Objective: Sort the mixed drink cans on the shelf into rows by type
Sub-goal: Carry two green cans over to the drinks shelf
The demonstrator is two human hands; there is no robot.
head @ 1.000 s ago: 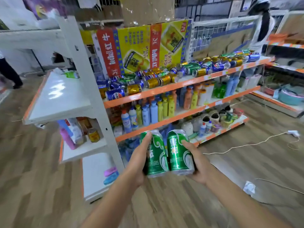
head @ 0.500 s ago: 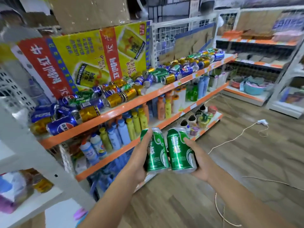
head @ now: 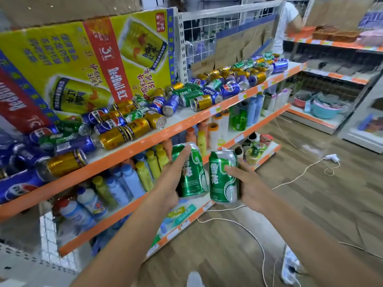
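Both bare forearms reach forward side by side, the left hand [head: 169, 183] curled round the left green can [head: 193, 177], thumb up its face, the right hand [head: 249, 184] gripping the right green can [head: 221, 183], thumb across it.

Bright, even indoor light; wide-angle bending at edges; motion blur left and far right; centre sharp.

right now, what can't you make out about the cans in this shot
Head view only:
- Left green can: its left side sits behind the left hand.
- Right green can: its far side is covered by the right hand.
- Far-end cans on the can shelf: too small and blurred to count by type.
- Blue cans at the left: cut by the frame edge, smeared by blur.
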